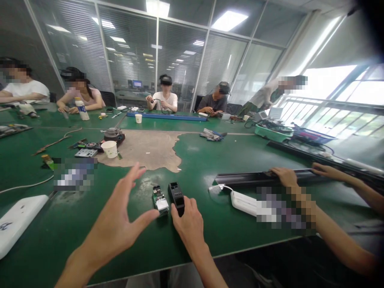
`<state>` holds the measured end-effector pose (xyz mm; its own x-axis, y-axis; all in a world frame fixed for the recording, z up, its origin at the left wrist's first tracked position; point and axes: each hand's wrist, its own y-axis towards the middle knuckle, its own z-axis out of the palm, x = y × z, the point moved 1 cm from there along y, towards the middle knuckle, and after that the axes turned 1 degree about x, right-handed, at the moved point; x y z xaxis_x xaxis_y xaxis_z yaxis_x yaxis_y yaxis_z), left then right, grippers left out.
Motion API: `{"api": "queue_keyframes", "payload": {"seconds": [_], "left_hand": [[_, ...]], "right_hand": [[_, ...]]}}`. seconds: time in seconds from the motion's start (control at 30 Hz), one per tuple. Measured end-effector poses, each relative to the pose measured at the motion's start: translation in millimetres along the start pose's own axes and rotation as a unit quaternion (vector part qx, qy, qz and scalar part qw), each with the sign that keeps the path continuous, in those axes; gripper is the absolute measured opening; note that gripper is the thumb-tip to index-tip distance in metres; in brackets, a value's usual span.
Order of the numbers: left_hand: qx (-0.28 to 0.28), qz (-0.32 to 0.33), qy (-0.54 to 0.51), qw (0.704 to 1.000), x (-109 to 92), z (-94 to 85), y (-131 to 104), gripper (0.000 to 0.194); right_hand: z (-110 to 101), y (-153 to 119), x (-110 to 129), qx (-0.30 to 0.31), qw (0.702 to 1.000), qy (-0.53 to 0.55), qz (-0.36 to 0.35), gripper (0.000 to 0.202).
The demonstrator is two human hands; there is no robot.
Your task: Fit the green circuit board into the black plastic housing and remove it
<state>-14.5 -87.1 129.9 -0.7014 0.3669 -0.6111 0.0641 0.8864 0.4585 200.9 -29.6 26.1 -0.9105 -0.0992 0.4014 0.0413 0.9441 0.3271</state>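
Observation:
On the green tabletop, my right hand is closed around the near end of a small black plastic housing, which appears to rest on the table. Just left of it lies a small electronic module, a green circuit board with a white block and a dark, ridged near end. My left hand hovers left of the module with its fingers spread. Its thumb tip comes close to the module's near end; whether they touch is unclear. Nothing is held in that hand.
A white power bank lies at the left; a white power strip is at the right. A co-worker's hands rest on a long black bar. A paper cup stands by loose electronic parts on brown sheeting. Several people sit opposite.

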Motion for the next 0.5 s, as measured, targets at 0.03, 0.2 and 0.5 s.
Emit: {"api": "queue_keyframes", "payload": {"seconds": [0.03, 0.2, 0.5], "left_hand": [[0.043, -0.022, 0.012, 0.999, 4.6, 15.0, 12.2, 0.096], [0.145, -0.036, 0.066, 0.987, 56.2, 84.3, 14.0, 0.135], [0.121, -0.024, 0.022, 0.992, 73.6, 107.2, 11.8, 0.121]], "right_hand": [[-0.5, 0.6, -0.2, -0.001, 1.000, 0.004, -0.003, 0.030], [-14.1, 6.0, 6.0, -0.026, 0.997, 0.070, -0.020, 0.030], [-22.4, 12.2, 45.6, -0.006, 0.992, 0.115, -0.043, 0.028]]}}
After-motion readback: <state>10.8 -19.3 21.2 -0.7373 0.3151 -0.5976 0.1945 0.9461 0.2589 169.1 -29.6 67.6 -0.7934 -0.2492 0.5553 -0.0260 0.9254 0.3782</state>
